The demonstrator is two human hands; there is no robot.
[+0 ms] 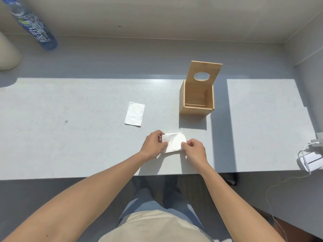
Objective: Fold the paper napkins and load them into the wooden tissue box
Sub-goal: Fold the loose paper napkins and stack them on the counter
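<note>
Near the front edge of the pale grey tabletop (70,137), both hands work one white paper napkin (174,142), which lies on or just above the surface between them. The left hand (153,145) pinches the napkin's left end between thumb and fingertips; the right hand (194,151) pinches its lower right corner in the same manner. The napkin appears partly folded, so the fold in hand is judged unfinished. A second white paper napkin (135,114), already folded into a flat rectangle, lies apart to the left and further back. The light wooden tissue box (196,102) stands further back to the right, its lid with oval opening (203,74) raised upright. No napkin is visible inside, so loading appears not yet begun. Remaining: complete this fold, then place both napkins in the box.
</note>
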